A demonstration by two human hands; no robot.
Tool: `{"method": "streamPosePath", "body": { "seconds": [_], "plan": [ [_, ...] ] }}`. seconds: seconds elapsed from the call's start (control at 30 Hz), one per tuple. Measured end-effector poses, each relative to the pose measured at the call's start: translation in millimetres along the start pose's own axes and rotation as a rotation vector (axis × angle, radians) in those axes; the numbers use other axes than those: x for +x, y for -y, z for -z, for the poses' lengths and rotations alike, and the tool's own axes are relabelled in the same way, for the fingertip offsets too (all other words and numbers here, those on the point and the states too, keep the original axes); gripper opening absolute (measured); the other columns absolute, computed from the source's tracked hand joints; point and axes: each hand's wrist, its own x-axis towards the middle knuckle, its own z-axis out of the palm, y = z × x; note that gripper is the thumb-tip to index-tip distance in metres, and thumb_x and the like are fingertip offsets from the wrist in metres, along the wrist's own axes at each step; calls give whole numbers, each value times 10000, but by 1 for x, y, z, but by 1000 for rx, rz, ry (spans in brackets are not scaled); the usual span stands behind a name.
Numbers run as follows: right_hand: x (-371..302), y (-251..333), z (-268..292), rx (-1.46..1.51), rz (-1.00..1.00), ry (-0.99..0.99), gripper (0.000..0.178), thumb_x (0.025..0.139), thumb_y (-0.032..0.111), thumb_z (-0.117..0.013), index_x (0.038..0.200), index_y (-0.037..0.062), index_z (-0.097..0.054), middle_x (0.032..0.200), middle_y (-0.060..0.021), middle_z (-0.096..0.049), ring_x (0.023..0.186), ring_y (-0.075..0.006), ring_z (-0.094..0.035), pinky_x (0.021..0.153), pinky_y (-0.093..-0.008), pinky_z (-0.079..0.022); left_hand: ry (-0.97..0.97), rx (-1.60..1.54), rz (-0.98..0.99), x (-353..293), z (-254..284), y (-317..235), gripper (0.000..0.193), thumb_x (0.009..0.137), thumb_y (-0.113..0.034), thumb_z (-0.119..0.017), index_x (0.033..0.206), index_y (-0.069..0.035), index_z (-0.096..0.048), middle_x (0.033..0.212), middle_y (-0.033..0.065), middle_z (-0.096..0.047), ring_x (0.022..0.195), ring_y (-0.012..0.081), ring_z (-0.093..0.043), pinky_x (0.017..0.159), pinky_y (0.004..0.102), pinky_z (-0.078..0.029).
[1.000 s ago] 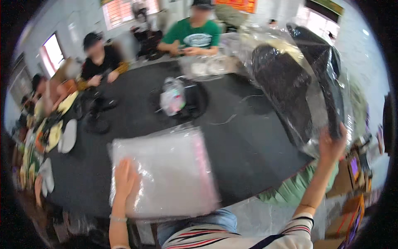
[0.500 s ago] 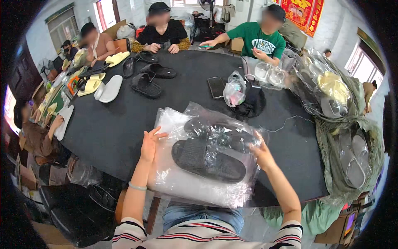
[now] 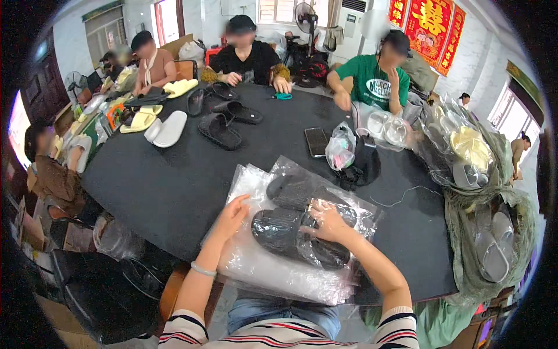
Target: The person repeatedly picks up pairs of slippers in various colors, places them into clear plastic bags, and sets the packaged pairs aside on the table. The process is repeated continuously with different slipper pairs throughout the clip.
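A pair of black slippers [image 3: 296,232] in a clear plastic bag [image 3: 273,262] lies on the near edge of the black round table [image 3: 174,186]. My right hand [image 3: 328,222] rests on top of the bagged slippers, fingers spread and pressing the plastic. My left hand [image 3: 232,212] lies flat on the clear bags just left of the slippers, fingers apart. More clear bags are stacked under the pair.
Other people sit around the table's far side with black slippers [image 3: 224,125], white slippers [image 3: 165,128] and yellow ones [image 3: 139,119]. A phone [image 3: 317,141] and a small knotted bag [image 3: 342,152] lie mid-table. Sacks of bagged slippers [image 3: 482,192] stand at the right.
The bagged black pair was brought down from the right onto the stack of bags. My right hand moved from the bag's edge onto the slippers; my left hand stayed on the bags.
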Motion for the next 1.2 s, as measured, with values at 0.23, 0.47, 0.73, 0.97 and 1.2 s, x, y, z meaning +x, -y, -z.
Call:
{"method": "streamPosePath", "body": {
  "seconds": [0.23,0.47,0.73,0.97,1.2],
  "plan": [
    [36,10,-18,292,64,134,376,729,302,-709,930,-4,-623,1157,-191,-581,1209,-382,-464,1012,-513,-370,-58,-433,45,5,15,18,559,993,-422,-480,1423,-69,-426,911,-5,-568,857,102,-520,922,289,-388],
    [13,27,-25,262,103,65,368,726,288,-681,946,-2,-622,1125,-187,-603,1199,-370,-480,984,-502,-383,-14,-95,181,4,6,-23,398,947,-166,-583,1334,-83,-538,732,-44,-576,627,37,-462,571,209,-354],
    [-111,-28,19,242,-356,-156,267,606,139,-719,736,-38,-566,1020,-256,-595,1052,-433,-535,897,-484,-449,-191,-221,80,2,6,-15,268,943,-45,-570,1210,-58,-591,664,-37,-544,562,32,-436,525,212,-351],
    [-295,-121,79,117,-971,-461,384,755,-52,-518,1136,-89,-552,1186,-231,-589,1140,-372,-549,993,-397,-400,-79,39,33,9,9,-24,281,925,-65,-606,1204,-48,-584,643,-31,-520,589,44,-458,540,227,-379],
    [-125,-1,178,350,-735,-384,214,840,90,-536,765,-56,-400,808,-225,-453,751,-389,-468,688,-466,-380,-46,626,-92,-1,34,-60,351,863,-90,-656,1210,-89,-609,832,64,-604,780,192,-582,713,336,-454]
  ]
}}
